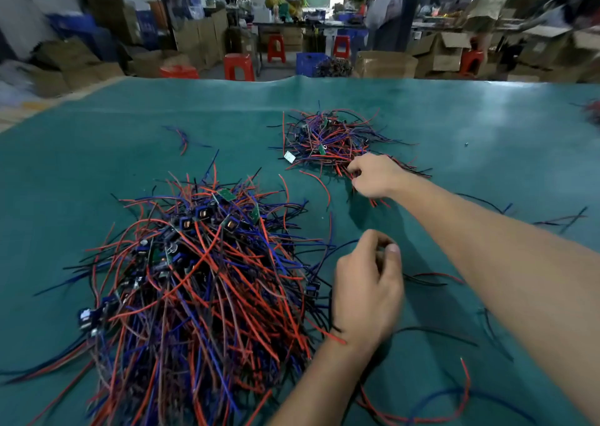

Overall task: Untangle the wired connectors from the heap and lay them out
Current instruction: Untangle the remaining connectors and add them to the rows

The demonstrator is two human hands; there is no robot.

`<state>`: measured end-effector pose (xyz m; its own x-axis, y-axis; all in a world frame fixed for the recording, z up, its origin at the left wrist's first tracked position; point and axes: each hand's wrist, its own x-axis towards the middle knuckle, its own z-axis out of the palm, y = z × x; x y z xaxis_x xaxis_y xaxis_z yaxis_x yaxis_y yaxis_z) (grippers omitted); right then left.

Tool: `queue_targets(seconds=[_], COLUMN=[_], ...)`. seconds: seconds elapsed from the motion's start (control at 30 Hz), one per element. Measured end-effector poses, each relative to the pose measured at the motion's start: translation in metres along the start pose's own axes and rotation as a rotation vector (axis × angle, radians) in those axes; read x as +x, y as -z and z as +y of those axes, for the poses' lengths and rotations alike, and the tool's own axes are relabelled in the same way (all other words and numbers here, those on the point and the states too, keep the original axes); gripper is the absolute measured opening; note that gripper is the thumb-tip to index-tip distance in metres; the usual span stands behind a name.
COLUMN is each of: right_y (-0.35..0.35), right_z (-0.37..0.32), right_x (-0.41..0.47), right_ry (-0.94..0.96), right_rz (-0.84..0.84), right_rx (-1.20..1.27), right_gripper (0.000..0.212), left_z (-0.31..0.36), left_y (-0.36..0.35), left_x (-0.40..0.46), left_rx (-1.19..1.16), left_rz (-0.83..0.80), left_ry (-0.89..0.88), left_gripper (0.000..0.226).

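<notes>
A big heap of red, blue and black wired connectors covers the near left of the green table mat. A smaller pile of the same wired connectors lies farther back, right of centre. My right hand reaches to the near edge of that smaller pile, and its curled fingers grip a few red wires there. My left hand hovers at the right edge of the big heap with fingers curled. Thumb and fingertips seem to pinch a thin dark wire, though the blur makes this unclear.
Loose single wires lie scattered on the mat at the right and near my forearms. A short blue and red wire piece lies at the back left. Beyond the table stand red stools, cardboard boxes and a blue crate.
</notes>
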<state>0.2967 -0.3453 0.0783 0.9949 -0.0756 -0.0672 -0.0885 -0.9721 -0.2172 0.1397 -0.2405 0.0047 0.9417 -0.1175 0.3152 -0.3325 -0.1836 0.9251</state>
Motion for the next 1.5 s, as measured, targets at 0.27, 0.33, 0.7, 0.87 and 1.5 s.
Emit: queue_targets(seconds=[0.27,0.33,0.7,0.87,1.5], right_y=[0.017,0.024,0.006,-0.020,-0.037], right_z=[0.013,0.022,0.051,0.043,0.050], right_x=[-0.024,-0.035,-0.173,-0.227,-0.160], right_ry=[0.005,0.009,0.193,0.308,0.070], right_rz=[0.287,0.337,0.400,0.321,0.139], right_rx=[0.262,0.291,0.682,0.560,1.309], right_gripper=[0.033,0.027,0.022,0.024,0.017], left_z=[-0.001,0.000,0.003,0.005,0.003], left_y=[0.001,0.001,0.002,0.003,0.002], left_x=[0.000,0.000,0.000,0.000,0.001], left_rx=[-0.013,-0.020,-0.137,-0.166,-0.135], left_rz=[0.003,0.011,0.128,0.069,-0.008], left_ry=[0.016,0.017,0.086,0.145,0.050], left_gripper=[0.013,0.013,0.031,0.042,0.022])
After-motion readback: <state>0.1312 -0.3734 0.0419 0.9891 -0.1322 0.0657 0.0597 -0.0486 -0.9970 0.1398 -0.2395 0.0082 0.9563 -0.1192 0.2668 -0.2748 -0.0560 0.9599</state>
